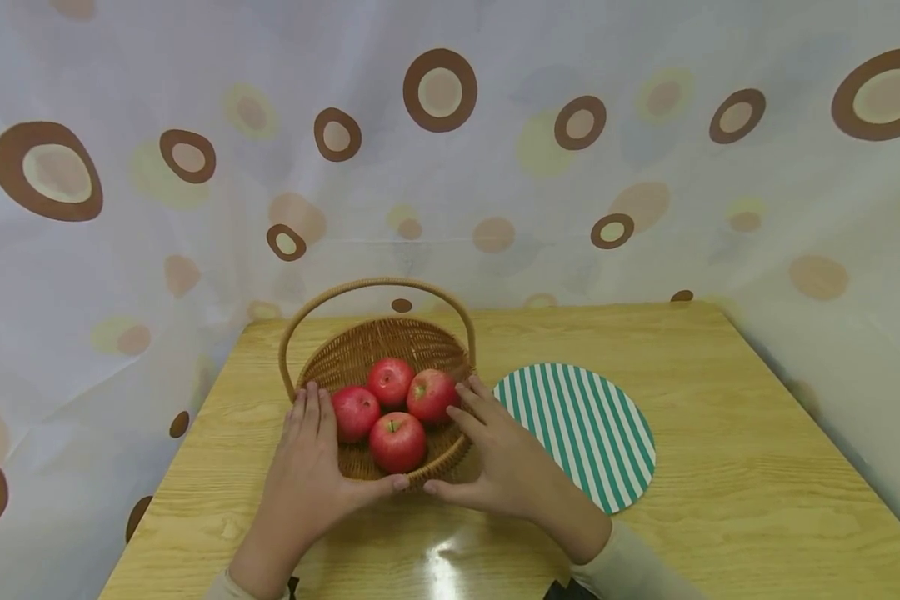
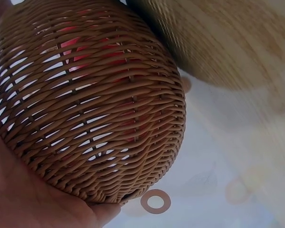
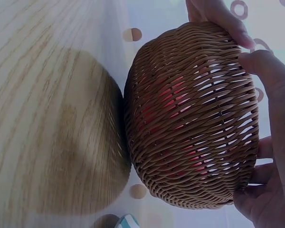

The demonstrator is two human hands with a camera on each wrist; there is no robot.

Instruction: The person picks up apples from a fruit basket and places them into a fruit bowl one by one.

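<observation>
A brown wicker basket (image 1: pixel 387 333) with an arched handle (image 1: pixel 378 283) stands on the table, several red apples (image 1: pixel 398 442) lying inside it. My left hand (image 1: pixel 309 471) grips its left rim, fingers reaching over the edge and thumb along the front. On the other side my right hand (image 1: pixel 512 464) holds the right rim in the same way. The thumbs nearly meet at the front. Both wrist views show the woven wall (image 2: pixel 104 109) from outside, with red apple skin behind the gaps. In the right wrist view, fingertips of the right hand (image 3: pixel 270 185) pass behind the rim.
Right of the basket lies a round placemat (image 1: pixel 581 429) with green and white stripes, partly behind the right forearm. The wooden table (image 1: pixel 735 467) ends at a patterned sheet (image 1: pixel 510 192) hanging behind and at both sides.
</observation>
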